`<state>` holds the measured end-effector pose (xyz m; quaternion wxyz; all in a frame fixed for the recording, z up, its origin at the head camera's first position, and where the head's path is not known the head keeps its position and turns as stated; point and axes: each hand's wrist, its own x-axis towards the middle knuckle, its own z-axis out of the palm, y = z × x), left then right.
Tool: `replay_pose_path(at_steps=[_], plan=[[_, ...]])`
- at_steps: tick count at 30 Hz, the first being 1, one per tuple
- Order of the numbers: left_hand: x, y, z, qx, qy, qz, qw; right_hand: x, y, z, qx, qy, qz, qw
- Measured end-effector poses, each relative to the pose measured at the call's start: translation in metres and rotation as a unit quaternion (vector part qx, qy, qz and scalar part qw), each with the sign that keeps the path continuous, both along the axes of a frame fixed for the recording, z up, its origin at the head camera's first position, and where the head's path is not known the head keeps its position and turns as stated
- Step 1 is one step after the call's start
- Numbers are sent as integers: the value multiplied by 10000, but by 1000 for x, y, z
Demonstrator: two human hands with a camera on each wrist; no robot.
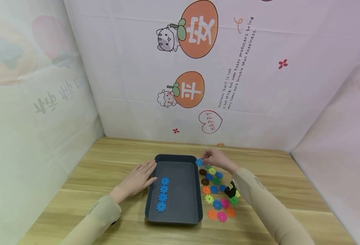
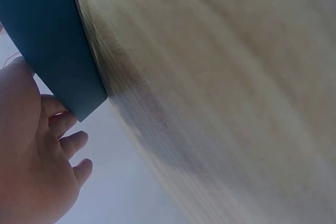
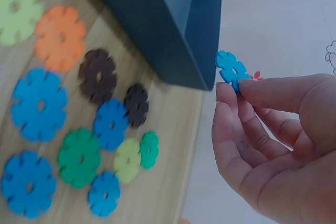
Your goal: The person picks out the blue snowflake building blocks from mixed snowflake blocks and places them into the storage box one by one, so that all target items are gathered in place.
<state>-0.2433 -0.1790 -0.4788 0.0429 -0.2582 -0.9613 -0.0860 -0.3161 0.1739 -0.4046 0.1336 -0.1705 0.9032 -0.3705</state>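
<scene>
Between thumb and fingers my right hand [image 1: 217, 159] pinches a blue notched disc [image 3: 231, 67], held up by the far right corner of a dark grey tray [image 1: 183, 190]. My left hand [image 1: 139, 178] rests against the tray's left rim, its fingers fairly straight. In the left wrist view, that hand [image 2: 50, 129] touches the tray's outer wall [image 2: 52, 40]. Inside the tray, toward its left side, several blue notched discs [image 1: 163, 197] lie in a column.
Right of the tray, loose notched discs are scattered on the wooden table [image 1: 124, 211], among them an orange disc [image 1: 212, 214], a pink disc [image 1: 222, 216], a green disc [image 3: 79, 157] and a dark brown disc [image 3: 97, 76]. A printed cloth wall [image 1: 137, 85] stands behind the table.
</scene>
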Motion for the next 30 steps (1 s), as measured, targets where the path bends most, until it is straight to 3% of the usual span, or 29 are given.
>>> replay_pose_path(at_steps=[15, 30], plan=[[1, 0, 2, -83, 49, -23, 10000, -4, -61, -8, -161, -67, 322, 9993], [0, 0, 4, -134, 55, -10, 9999, 2, -110, -30, -283, -12, 730, 9969]])
